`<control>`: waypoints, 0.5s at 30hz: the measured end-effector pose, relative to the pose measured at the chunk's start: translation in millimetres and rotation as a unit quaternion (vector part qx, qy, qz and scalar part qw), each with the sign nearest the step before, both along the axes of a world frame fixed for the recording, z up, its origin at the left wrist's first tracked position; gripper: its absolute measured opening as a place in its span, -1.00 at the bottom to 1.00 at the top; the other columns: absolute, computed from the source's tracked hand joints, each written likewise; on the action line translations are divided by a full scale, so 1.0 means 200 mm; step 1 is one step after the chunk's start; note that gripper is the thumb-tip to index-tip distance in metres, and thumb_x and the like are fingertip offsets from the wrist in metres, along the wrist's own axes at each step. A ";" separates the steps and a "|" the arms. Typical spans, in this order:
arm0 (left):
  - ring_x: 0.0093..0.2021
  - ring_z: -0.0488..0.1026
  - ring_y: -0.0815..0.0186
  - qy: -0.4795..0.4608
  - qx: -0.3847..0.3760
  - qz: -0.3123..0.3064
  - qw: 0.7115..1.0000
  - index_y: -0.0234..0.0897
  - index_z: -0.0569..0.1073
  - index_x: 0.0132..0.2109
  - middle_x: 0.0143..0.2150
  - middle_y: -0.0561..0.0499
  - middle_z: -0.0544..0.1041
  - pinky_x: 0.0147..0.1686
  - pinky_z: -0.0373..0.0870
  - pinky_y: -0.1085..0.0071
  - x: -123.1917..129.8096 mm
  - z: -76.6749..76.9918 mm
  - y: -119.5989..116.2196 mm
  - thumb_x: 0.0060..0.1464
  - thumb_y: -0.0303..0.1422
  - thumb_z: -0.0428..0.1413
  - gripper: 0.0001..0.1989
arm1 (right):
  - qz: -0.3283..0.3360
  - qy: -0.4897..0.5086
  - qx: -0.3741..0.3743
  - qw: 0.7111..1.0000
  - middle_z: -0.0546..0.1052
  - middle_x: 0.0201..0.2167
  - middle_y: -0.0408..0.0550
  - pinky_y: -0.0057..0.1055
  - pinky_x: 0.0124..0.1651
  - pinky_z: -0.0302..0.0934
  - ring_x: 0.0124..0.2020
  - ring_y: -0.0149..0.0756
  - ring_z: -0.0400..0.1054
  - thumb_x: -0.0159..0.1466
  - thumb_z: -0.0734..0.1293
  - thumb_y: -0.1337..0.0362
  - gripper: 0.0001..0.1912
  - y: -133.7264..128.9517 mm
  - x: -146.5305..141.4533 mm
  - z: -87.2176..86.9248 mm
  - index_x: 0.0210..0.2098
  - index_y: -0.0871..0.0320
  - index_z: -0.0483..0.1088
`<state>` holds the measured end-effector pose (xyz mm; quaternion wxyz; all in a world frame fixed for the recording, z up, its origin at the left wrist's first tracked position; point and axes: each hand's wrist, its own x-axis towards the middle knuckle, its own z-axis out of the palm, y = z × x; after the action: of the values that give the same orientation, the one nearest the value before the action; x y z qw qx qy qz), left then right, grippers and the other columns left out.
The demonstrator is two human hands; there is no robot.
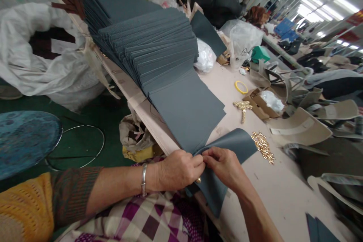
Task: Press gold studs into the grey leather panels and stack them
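Both hands meet over a curled dark grey-blue leather-like panel (241, 143) at the table's near edge. My left hand (181, 170) is closed in a pinch at the panel's edge, a silver bangle on its wrist. Touching it from the right, my right hand (224, 164) pinches at the same spot, thumb and fingertips together. A small gold metal piece (199, 180) shows just below the left fingers. Whatever else lies between the fingertips is hidden. Beyond the hands, a fanned stack of matching panels (187, 109) covers the table. A pile of small gold metal pieces (263, 147) lies right of the curled panel.
A gold chain (242, 109), a yellow tape roll (241, 87) and a cardboard box (262, 104) sit farther back. Beige bag parts (302, 126) crowd the right side. To the left stand a white sack (65, 87) and a blue round stool (27, 141).
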<state>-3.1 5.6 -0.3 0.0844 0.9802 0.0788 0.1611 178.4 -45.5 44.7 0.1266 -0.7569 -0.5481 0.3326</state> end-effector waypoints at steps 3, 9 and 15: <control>-0.41 0.45 0.27 0.000 -0.008 -0.003 1.000 -0.34 0.37 -0.04 -0.23 -0.02 0.48 -0.50 0.39 0.30 0.00 0.00 0.01 0.27 -0.40 -0.02 -0.82 | -0.008 0.024 -0.028 0.999 0.56 -0.54 -0.18 -0.49 -0.42 0.13 -0.47 -0.35 0.39 0.13 0.28 0.29 -0.82 0.02 0.01 -0.01 -0.48 0.12 0.54; -0.44 0.43 0.27 -0.008 -0.015 -0.009 1.000 -0.36 0.37 -0.03 -0.26 -0.01 0.47 -0.54 0.36 0.30 0.01 0.00 0.01 0.26 -0.43 -0.03 -0.82 | -0.045 0.050 -0.075 0.995 0.52 -0.61 -0.16 -0.50 -0.48 0.13 -0.55 -0.38 0.37 0.11 0.31 0.25 -0.85 0.06 0.06 -0.06 -0.50 0.17 0.48; -0.44 0.42 0.27 0.004 -0.041 -0.008 0.999 -0.34 0.38 -0.05 -0.25 0.01 0.46 -0.53 0.35 0.29 0.02 0.00 0.01 0.26 -0.43 -0.03 -0.83 | -0.004 -0.017 -0.060 0.998 0.55 -0.57 -0.16 -0.49 -0.47 0.13 -0.53 -0.36 0.40 0.12 0.28 0.31 -0.86 0.06 0.01 0.01 -0.47 0.14 0.49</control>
<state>0.0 8.5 -0.3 0.1257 0.9770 0.0781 0.1533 180.1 -32.7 45.8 0.0734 -0.7708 -0.5261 0.3517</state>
